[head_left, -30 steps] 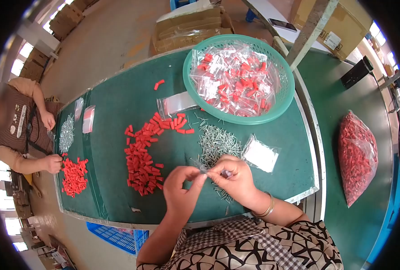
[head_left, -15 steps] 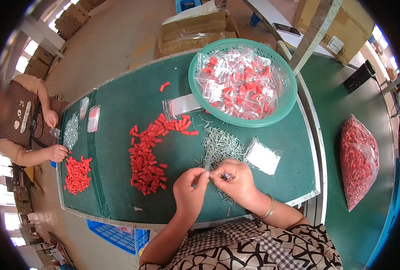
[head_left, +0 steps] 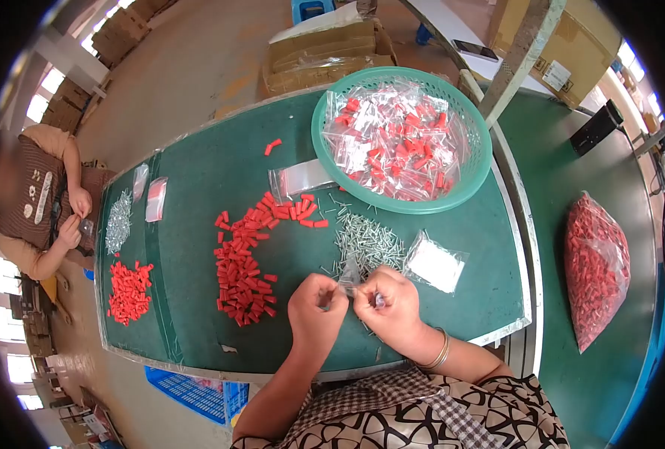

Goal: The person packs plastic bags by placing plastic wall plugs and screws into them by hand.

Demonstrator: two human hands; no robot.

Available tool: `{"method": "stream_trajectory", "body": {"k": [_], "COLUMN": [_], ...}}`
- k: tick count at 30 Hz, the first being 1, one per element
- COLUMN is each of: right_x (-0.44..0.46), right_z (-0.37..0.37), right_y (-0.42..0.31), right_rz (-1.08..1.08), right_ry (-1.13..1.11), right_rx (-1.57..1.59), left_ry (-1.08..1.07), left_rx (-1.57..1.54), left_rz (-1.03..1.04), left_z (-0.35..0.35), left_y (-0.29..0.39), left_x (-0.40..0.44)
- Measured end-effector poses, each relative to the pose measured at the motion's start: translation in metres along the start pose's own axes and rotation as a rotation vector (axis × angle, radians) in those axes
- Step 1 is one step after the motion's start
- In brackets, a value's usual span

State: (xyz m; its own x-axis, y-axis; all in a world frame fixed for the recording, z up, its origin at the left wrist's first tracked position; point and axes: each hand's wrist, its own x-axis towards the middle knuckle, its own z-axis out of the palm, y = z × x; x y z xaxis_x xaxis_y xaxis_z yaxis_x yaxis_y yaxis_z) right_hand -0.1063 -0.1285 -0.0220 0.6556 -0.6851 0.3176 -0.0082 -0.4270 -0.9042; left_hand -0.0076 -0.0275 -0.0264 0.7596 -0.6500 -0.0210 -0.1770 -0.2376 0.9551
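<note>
My left hand (head_left: 319,305) and my right hand (head_left: 386,301) meet over the near side of the green table. Between their pinched fingertips is a small clear plastic bag (head_left: 349,275). Something small and shiny also shows inside my right fingers, too small to name. Just beyond my hands lies a pile of metal screws (head_left: 366,238). Red plastic plugs (head_left: 239,277) form a curved heap left of my left hand. A packet with a white block (head_left: 435,262) rests right of the screws, and flat clear bags (head_left: 302,178) lie beside the basket.
A green basket (head_left: 319,153) holds bagged red plugs and screws. At far left a co-worker (head_left: 37,198) sits by another red heap (head_left: 129,292) and screw pile (head_left: 118,222). A big bag of red plugs (head_left: 596,269) lies on the right table, beyond a metal post (head_left: 523,63).
My hands stay together at the small bag, and their fingertips have moved slightly apart along it. The co-worker's hands have come together, the lower one moving up from the red heap.
</note>
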Motion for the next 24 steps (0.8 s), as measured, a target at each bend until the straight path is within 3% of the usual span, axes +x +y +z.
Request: {"method": "stream_trajectory", "body": {"k": [4,7,14,17,24], "right_x": [-0.001,0.000,0.015,0.015,0.011], "right_z": [0.004,0.001,-0.019,-0.020,-0.014], "right_y": [-0.004,-0.003,-0.012,-0.014,0.004], "right_rz": [-0.120,-0.122,-0.243,-0.226,-0.105], "right_ry": [-0.014,0.000,-0.163,-0.361,-0.381], "right_rx": [-0.106,-0.165,-0.153,-0.222,0.017], "left_ry": [-0.058,0.031,-0.115,-0.175,-0.241], "left_rx": [-0.183,0.252,0.164,0.164,0.100], "left_rz": [-0.080,0.204,0.092,0.085,0.079], "left_z": [-0.001,-0.004,-0.021,-0.028,-0.026], "left_y": [0.008,0.008,0.031,0.036,0.037], "left_x": [0.007,0.007,0.009,0.007,0.007]}}
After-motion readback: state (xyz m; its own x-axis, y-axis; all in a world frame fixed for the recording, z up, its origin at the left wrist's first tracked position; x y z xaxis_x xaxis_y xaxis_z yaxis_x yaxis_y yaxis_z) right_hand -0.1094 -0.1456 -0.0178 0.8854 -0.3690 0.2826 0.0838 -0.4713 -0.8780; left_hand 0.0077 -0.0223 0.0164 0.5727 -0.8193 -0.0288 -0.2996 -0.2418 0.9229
